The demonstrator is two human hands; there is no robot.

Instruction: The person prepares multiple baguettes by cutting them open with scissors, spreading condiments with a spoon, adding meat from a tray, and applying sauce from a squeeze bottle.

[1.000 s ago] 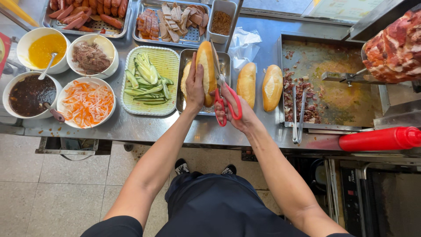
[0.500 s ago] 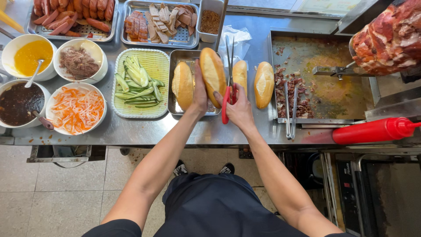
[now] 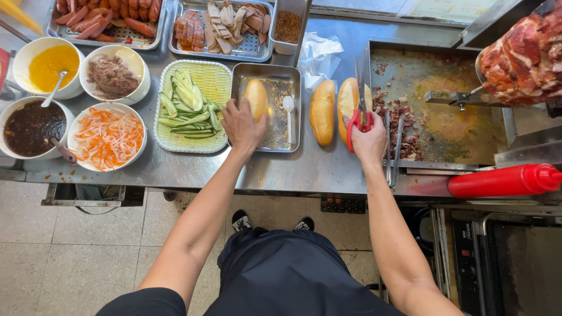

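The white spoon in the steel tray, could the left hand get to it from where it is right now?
Probably yes. The left hand rests on the bread roll in the same steel tray, and the white spoon lies uncovered just beside that roll, with nothing between. The right hand is off to the side, holding red scissors.

A golden bread roll (image 3: 256, 97) lies lengthwise in the steel tray (image 3: 293, 75), its near end under the left hand (image 3: 243, 126). Red-handled scissors (image 3: 359, 114), blades pointing away, sit gripped in the right hand (image 3: 370, 140).
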